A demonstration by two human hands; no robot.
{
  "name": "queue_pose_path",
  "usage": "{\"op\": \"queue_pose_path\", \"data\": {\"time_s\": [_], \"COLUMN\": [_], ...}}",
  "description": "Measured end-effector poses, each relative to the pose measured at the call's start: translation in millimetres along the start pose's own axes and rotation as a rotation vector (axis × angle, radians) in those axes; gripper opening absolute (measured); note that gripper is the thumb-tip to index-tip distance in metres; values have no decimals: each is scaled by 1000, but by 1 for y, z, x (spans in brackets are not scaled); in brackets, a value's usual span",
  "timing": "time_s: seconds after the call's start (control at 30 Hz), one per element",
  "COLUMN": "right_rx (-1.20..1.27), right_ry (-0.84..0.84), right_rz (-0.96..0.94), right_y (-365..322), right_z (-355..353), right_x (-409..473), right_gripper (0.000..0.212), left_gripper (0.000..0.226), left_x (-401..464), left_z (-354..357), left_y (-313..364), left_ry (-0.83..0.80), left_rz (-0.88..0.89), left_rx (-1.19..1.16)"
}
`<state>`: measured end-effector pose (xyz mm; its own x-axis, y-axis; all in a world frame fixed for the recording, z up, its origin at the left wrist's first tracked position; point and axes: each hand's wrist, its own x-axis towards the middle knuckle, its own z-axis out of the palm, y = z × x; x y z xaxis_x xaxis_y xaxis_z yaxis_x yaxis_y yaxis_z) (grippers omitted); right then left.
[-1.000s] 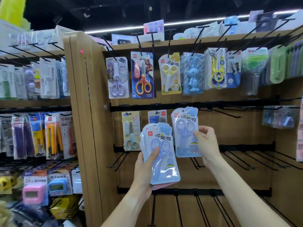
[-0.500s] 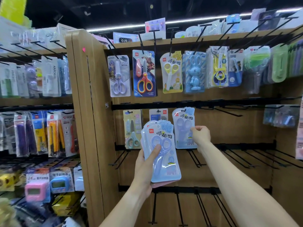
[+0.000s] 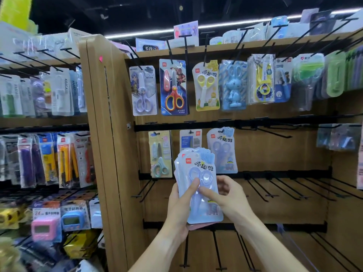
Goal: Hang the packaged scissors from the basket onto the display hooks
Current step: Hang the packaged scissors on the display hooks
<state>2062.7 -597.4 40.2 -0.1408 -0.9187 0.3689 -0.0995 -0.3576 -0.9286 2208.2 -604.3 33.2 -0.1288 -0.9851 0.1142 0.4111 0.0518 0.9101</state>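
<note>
A wooden display rack (image 3: 110, 146) fills the middle and right of the frame, its black hooks (image 3: 261, 190) jutting out in rows, several bare at lower right. Along the top row hang packs of scissors, among them a red-and-yellow pair (image 3: 173, 88). In the second row, centre frame, a pale blue pack of scissors (image 3: 224, 152) hangs on a hook. Just below it, the left hand (image 3: 179, 211) grips a stack of blue scissor packs (image 3: 200, 185) from beneath, thumb pressed on the front. The right hand (image 3: 227, 197) pinches the front pack's right edge, thumb across its face. At lower left sits a pink timer (image 3: 42, 228).
</note>
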Motion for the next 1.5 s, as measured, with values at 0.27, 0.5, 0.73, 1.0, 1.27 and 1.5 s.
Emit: {"op": "queue_pose_path", "data": {"time_s": [0.27, 0.5, 0.73, 1.0, 1.27, 1.5], "right_rx": [87, 104, 121, 74, 23, -166], "right_ry": [-13, -17, 148, 198, 182, 208], "right_rz": [71, 56, -3, -30, 19, 70], "right_y": [-2, 1, -3, -31, -28, -17], "right_z": [-16, -24, -30, -44, -44, -37], "right_x": [-12, -15, 8, 58, 76, 122], "right_gripper": [39, 38, 25, 24, 24, 5], "left_gripper": [45, 46, 49, 48, 47, 50], "left_x": [3, 3, 3, 3, -2, -5], "left_z": [-2, -5, -6, -6, -9, -12], "left_y": [-7, -11, -15, -5, 2, 6], "left_ry": [20, 16, 62, 67, 71, 51], "left_rz": [60, 90, 132, 155, 164, 155], "left_rx": [-17, 6, 25, 50, 63, 53]}}
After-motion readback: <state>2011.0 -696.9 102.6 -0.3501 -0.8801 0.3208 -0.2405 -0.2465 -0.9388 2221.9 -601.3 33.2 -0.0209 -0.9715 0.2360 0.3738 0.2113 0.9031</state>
